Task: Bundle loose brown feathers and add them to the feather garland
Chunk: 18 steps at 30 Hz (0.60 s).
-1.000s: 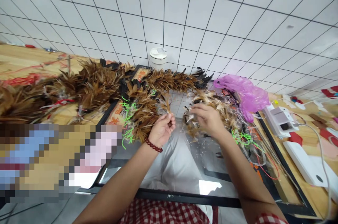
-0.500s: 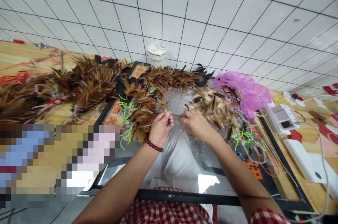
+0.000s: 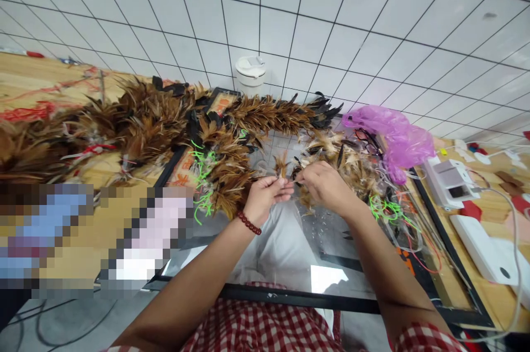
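My left hand (image 3: 268, 196), with a bead bracelet at the wrist, pinches a small bunch of brown feathers (image 3: 281, 165) whose tips point up. Close on its right, my right hand (image 3: 327, 186) has its fingers pinched near the base of the bunch; what lies between them is too small to make out. Under both hands is a black-framed glass panel (image 3: 290, 294). Left of my left hand lie brown feather bundles (image 3: 227, 172) with green ties (image 3: 202, 175). A pile of loose paler feathers (image 3: 351, 161) lies behind and beyond my right hand.
A dark-tipped feather strip (image 3: 273, 114) stretches across the back, below a white lidded container (image 3: 250, 71). More feather bundles (image 3: 149, 114) cover the left side. At right are a pink plastic bag (image 3: 393, 134), a white device (image 3: 449, 178) and a cable (image 3: 516, 241).
My left hand has moved right, with the small feather bunch now showing above its fingers. My right hand has shifted slightly right, and the hands are closer together. The view has tilted slightly.
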Each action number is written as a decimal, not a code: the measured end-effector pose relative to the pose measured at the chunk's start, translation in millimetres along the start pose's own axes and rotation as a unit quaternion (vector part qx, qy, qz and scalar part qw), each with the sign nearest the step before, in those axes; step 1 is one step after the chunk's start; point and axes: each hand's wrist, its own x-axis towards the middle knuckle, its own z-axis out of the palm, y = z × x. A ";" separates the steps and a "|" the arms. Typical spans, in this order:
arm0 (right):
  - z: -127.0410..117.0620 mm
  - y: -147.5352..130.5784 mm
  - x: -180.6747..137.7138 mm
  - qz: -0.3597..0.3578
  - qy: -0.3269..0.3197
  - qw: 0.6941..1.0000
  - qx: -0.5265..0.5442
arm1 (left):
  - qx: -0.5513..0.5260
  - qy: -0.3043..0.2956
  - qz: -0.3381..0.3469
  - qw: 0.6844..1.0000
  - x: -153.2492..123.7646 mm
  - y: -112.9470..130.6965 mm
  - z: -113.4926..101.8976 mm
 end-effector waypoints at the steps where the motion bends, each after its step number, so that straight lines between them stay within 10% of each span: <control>1: 1.2 -1.2 0.5 -0.007 -0.007 1.000 -0.005 | 0.005 0.000 -0.007 1.000 -0.3 -0.2 0.2; 14: 4.7 -11.6 4.6 -0.042 -0.020 0.999 -0.025 | 0.076 -0.054 0.000 0.996 2.4 -5.8 -1.5; 18: 1.0 1.0 1.2 0.076 -0.024 0.993 -0.089 | 0.049 -0.040 0.028 0.998 4.4 -4.7 -2.3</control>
